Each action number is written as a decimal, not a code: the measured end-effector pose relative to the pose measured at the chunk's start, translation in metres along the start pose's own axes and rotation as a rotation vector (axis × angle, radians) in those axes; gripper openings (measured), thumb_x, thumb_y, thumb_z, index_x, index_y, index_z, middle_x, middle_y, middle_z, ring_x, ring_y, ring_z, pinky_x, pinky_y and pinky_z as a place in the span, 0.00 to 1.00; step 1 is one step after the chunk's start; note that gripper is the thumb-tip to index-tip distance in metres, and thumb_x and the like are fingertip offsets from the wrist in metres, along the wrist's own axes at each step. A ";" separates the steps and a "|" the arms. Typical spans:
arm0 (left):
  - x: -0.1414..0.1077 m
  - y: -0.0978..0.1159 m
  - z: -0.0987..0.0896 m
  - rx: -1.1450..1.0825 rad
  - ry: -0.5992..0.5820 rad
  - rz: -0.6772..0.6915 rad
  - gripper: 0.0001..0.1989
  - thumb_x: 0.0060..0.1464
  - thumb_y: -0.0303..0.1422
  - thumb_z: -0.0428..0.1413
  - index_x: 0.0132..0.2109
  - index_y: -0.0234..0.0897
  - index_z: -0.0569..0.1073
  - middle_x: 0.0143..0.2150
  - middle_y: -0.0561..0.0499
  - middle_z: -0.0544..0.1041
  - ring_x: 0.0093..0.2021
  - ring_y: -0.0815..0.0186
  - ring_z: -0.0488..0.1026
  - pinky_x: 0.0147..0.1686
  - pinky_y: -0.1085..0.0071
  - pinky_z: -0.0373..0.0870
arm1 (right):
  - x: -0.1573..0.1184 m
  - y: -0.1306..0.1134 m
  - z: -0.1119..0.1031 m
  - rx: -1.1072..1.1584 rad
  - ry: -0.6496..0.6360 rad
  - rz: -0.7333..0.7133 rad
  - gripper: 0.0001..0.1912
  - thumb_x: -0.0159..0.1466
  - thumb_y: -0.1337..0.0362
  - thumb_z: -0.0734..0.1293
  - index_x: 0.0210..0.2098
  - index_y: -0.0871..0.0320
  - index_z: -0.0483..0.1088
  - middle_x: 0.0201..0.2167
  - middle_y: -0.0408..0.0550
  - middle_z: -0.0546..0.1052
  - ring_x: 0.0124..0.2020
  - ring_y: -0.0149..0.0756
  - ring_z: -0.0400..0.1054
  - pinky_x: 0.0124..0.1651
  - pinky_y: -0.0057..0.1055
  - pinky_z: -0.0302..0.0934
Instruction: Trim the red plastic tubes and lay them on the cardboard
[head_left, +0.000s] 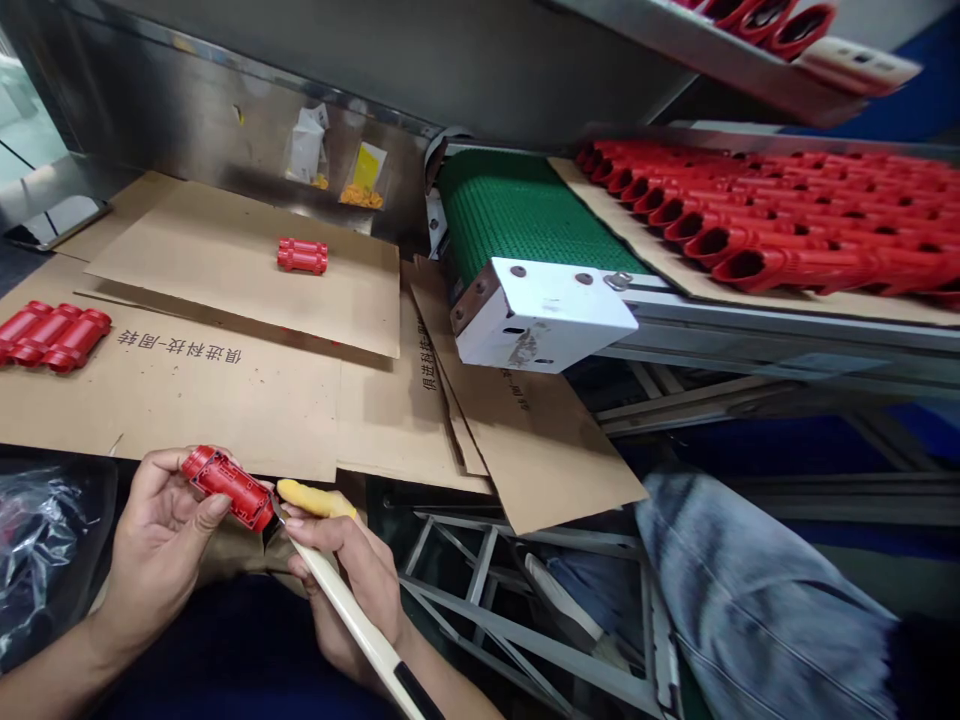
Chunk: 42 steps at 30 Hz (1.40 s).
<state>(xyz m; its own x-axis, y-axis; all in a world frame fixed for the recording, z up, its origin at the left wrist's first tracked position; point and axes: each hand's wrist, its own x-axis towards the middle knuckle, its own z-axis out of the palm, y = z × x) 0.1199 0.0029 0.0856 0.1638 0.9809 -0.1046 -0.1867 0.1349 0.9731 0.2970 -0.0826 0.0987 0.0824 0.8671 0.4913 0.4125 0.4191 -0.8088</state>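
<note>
My left hand (161, 540) is closed around a red plastic tube-shaped part (236, 490), holding it tilted with an open, ribbed side showing. In my right hand (349, 560) is a knife (337, 590) with a long cream handle and a dark section near its rear end. Its small metal tip meets the end of the red part, though exact contact is hard to make out. A yellow cover (315, 498) sits on one finger of that hand. Both hands are above my lap, in front of the cardboard-covered bench.
Several red parts (56, 337) lie at the left on cardboard (187, 400), another red part (302, 255) farther back. Small bags (365, 175) hang on the metal wall. Right stands a green conveyor (525, 210) with rows of red parts (810, 220). Another person's denim-clad leg (750, 590) is close by.
</note>
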 end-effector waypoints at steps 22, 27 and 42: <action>-0.001 -0.004 0.003 0.177 -0.062 0.258 0.18 0.57 0.28 0.66 0.52 0.43 0.72 0.47 0.50 0.80 0.43 0.68 0.81 0.43 0.79 0.78 | 0.014 0.009 -0.001 0.764 0.029 0.478 0.10 0.68 0.61 0.75 0.43 0.60 0.74 0.36 0.50 0.83 0.36 0.31 0.80 0.43 0.26 0.74; -0.001 -0.010 -0.001 0.215 -0.081 0.307 0.17 0.60 0.28 0.64 0.54 0.42 0.69 0.47 0.49 0.80 0.40 0.68 0.83 0.41 0.77 0.80 | 0.007 0.009 0.009 1.271 -0.056 0.562 0.12 0.68 0.58 0.75 0.42 0.59 0.74 0.33 0.46 0.82 0.29 0.27 0.77 0.34 0.22 0.71; -0.003 -0.003 0.005 0.097 -0.231 0.119 0.09 0.60 0.31 0.66 0.43 0.42 0.73 0.44 0.54 0.83 0.43 0.73 0.82 0.46 0.83 0.77 | 0.012 0.012 0.008 -0.051 0.058 -0.197 0.15 0.70 0.73 0.67 0.56 0.62 0.73 0.50 0.60 0.79 0.51 0.43 0.74 0.53 0.41 0.75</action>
<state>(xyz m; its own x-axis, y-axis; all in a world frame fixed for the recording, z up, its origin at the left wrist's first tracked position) 0.1248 -0.0011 0.0835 0.3647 0.9298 0.0505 -0.1257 -0.0046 0.9921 0.2955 -0.0652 0.0922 0.0472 0.7522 0.6572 0.4713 0.5633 -0.6786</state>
